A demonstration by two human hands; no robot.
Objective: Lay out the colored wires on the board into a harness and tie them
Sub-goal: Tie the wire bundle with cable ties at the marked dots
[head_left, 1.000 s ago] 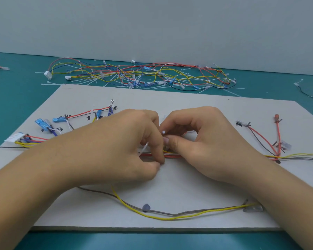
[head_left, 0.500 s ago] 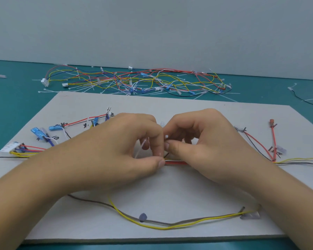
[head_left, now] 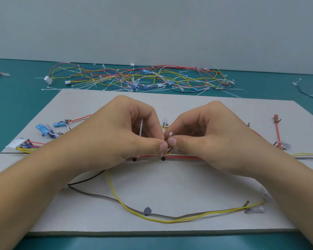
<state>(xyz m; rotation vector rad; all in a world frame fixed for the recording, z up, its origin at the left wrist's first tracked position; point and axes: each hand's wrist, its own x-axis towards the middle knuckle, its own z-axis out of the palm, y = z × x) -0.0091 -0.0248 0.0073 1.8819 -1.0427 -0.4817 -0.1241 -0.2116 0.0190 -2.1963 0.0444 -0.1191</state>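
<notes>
A teal table top (head_left: 11,105) under a plain pale wall carries a flat grey board (head_left: 188,181). At the board's middle a straight red wire bundle (head_left: 181,157) lies flat, with a thin white cable tie (head_left: 141,129) looped around it. The left hand (head_left: 116,134) pinches the tie's strap; the right hand (head_left: 211,134) pinches its square head, thumbs almost touching. Slack yellow and grey wires (head_left: 170,218) curve nearer. A tangled heap of loose wires (head_left: 134,78) lies beyond.
</notes>
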